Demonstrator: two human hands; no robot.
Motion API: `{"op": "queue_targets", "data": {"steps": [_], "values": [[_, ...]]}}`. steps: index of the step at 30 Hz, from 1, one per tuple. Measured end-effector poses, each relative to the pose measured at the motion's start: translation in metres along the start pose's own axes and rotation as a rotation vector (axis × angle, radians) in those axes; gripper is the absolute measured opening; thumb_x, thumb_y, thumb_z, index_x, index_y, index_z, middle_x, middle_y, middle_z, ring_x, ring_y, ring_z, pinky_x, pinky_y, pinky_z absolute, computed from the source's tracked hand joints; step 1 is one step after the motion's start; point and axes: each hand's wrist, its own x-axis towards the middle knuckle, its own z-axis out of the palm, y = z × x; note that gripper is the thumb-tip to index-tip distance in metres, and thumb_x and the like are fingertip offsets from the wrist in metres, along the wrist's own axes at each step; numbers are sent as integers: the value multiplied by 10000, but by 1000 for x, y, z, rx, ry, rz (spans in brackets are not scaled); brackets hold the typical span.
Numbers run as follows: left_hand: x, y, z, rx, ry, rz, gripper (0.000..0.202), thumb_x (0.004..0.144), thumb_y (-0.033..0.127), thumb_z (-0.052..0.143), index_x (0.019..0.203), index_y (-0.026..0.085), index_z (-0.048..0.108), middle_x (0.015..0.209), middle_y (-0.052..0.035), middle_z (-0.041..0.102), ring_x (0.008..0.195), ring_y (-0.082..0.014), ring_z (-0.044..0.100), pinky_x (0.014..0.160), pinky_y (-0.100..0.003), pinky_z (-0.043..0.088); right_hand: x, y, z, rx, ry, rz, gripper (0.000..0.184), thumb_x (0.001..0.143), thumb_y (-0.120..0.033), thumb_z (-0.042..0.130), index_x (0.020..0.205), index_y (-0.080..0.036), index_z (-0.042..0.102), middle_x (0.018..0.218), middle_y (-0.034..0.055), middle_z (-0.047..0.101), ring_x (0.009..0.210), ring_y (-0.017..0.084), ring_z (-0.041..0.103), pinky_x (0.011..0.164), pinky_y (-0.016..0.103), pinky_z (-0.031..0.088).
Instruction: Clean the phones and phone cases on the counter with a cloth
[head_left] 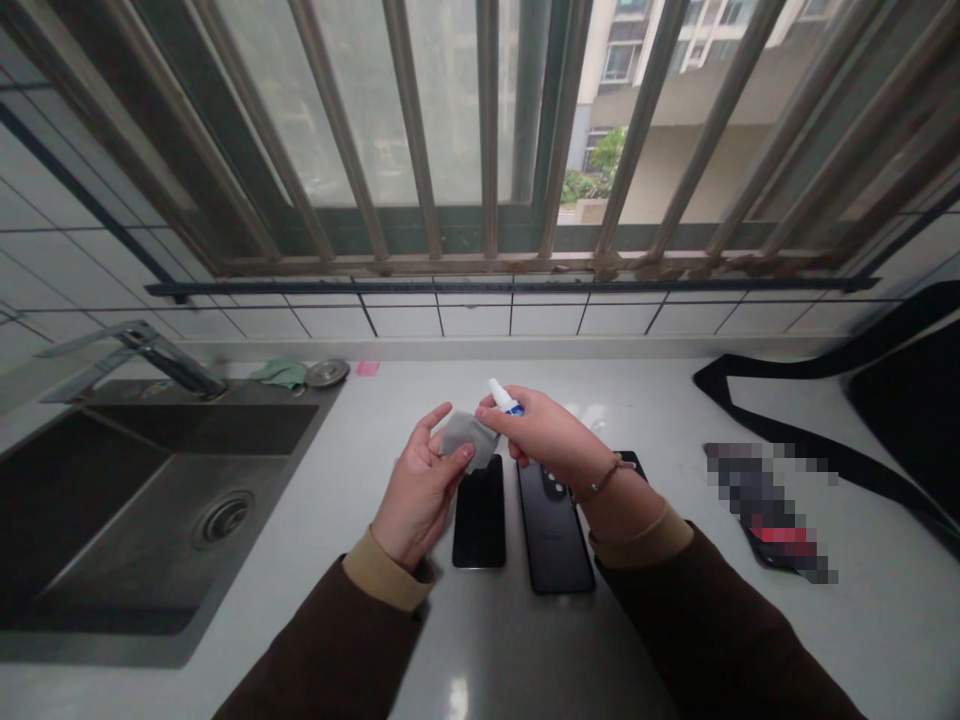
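My left hand (420, 485) pinches a small grey cloth (466, 434) between thumb and fingers above the counter. My right hand (547, 435) is closed round a small white bottle with a blue band (504, 397), its tip pointing up and left, right beside the cloth. Below my hands two dark phones lie flat side by side on the white counter (660, 400): a smaller one (480, 520) on the left and a larger one (553, 535) with its camera side up on the right.
A steel sink (150, 500) with a drain and a tap (142, 350) fills the left. A green rag (279, 373) and a metal strainer (327, 372) lie behind it. A black strap and bag (862, 420) and a blurred object (772, 510) lie at right. A barred window stands behind.
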Motion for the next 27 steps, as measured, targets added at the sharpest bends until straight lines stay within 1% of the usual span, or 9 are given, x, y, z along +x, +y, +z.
{"op": "queue_targets", "data": {"steps": [3,5,8,10,14,17,21,24,27], "values": [[3,-3,-3,-17,13,-29,785,761,128,959,1435,207,562,1103,-47,818,957,-156,782,891,-240,603,-2,-2,2,-109,39,-64,298,971,-443,738,1164,-228,668,675,-28,641,526,151,587,490,259,460],[4,-4,-5,-19,22,-40,699,759,118,952,1361,193,604,1089,-49,820,955,-153,780,899,-238,604,-2,0,2,-244,77,-168,295,932,-359,769,1184,-235,679,803,2,722,627,164,642,580,276,492],[4,-4,-4,-2,9,-58,614,755,117,951,1288,171,650,1035,-44,821,883,-139,767,861,-233,606,-2,2,1,-430,171,-318,262,920,-204,713,1179,-245,699,946,27,771,804,193,685,735,305,498],[2,-3,-2,5,-19,-79,583,747,121,957,1262,157,686,1046,-52,821,884,-136,760,846,-224,602,-4,1,-1,-484,197,-370,275,937,-185,683,1202,-257,694,991,31,782,865,212,700,780,318,487],[0,0,0,-24,-87,-122,479,819,236,945,1252,163,754,1158,-76,813,961,-152,752,859,-236,608,-7,-3,-4,-521,92,-489,215,979,-228,681,1190,-270,691,1058,19,799,917,218,726,805,311,471],[1,-2,-3,-27,-89,-157,392,871,357,918,1192,164,800,1150,-89,814,946,-167,745,832,-263,619,-6,-3,-5,-549,49,-559,163,993,-227,674,1149,-265,700,1102,12,802,943,208,730,833,301,466],[3,-6,-5,26,-95,-113,379,855,367,932,1138,147,810,1129,-110,823,966,-183,750,851,-265,604,-2,1,-5,-607,36,-574,122,1007,-237,656,1120,-255,699,1097,29,800,960,217,737,829,297,457],[4,-7,-5,28,-39,-57,365,875,347,912,1154,147,787,1156,-117,824,1005,-203,767,890,-286,609,-1,3,-1,-670,186,-491,105,1038,-299,608,1106,-242,665,959,56,781,867,247,731,744,304,435],[6,-7,-7,7,49,-54,323,926,313,854,1178,128,771,1159,-135,822,1028,-231,781,909,-324,634,-3,5,6,-649,271,-351,278,1049,-373,586,1270,-206,575,865,72,758,765,268,716,673,306,425]]}}
